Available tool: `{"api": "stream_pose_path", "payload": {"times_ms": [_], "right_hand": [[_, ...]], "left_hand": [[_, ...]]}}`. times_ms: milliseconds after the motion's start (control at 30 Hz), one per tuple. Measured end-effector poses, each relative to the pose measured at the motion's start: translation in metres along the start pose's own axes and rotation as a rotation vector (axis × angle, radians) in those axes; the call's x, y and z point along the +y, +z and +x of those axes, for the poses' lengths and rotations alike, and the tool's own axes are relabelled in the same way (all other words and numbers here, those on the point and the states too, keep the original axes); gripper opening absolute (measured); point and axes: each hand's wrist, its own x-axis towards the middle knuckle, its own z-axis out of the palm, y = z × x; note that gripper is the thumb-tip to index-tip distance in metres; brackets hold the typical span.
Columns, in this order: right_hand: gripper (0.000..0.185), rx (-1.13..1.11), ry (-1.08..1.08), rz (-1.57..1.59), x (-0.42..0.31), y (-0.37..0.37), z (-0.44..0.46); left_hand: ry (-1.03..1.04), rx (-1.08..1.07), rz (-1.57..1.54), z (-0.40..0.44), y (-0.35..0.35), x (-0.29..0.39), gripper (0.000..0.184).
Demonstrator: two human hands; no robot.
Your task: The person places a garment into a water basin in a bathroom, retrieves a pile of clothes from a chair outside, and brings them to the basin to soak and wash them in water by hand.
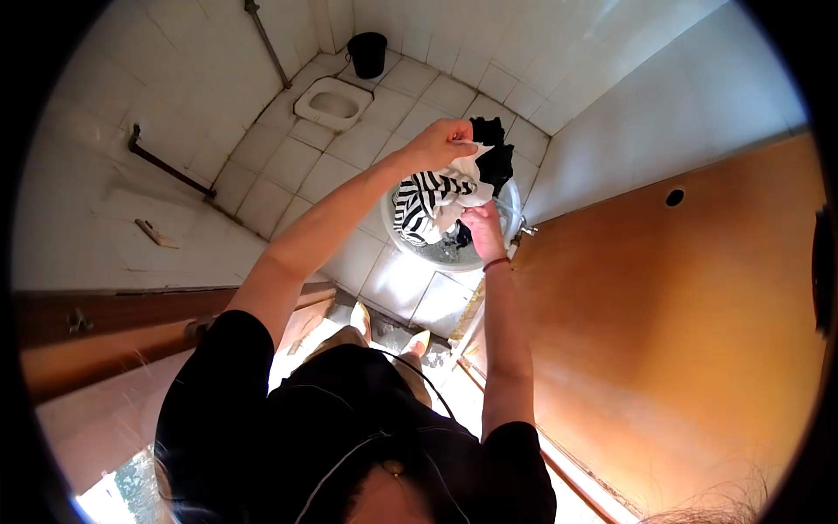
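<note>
Above a wide basin of water on the tiled floor, my left hand grips the upper edge of a white cloth between thumb and fingers. Lower down and to the right, my right hand pinches the same pale cloth near the basin's right side. A black-and-white striped garment hangs beside it at the basin's left part. Black cloth lies at the basin's far edge. Some dark fabric is partly hidden behind my right hand.
A squat toilet and a black bucket are at the back. Pipes run along the left wall. A small tap is right of the basin, near an orange-brown wooden door. My feet are at the doorway step.
</note>
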Motion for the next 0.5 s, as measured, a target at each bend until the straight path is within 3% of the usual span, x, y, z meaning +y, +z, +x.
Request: {"api": "stream_pose_path", "payload": {"times_ms": [67,200,333,400,433,500], "right_hand": [[0.031,-0.059,0.129,0.324,-0.033,-0.008,-0.006],[0.019,0.213,0.136,0.012,-0.096,-0.023,0.008],[0.023,0.228,-0.183,-0.151,-0.2,0.019,0.006],[0.023,0.198,-0.236,-0.073,-0.221,0.026,0.013],[0.023,0.172,-0.28,0.007,-0.228,0.029,0.016],[0.023,0.158,-0.311,0.053,-0.244,0.04,0.016]], "left_hand": [[0.041,-0.066,0.042,-0.001,0.005,0.014,0.016],[0.02,0.023,0.156,0.009,0.013,0.015,0.014],[0.024,0.157,0.336,0.023,0.011,-0.002,0.015],[-0.185,0.113,0.544,0.027,0.009,-0.011,0.022],[-0.181,0.121,0.543,0.028,0.007,-0.021,0.022],[-0.071,0.058,0.866,0.032,0.004,-0.048,0.031]]}}
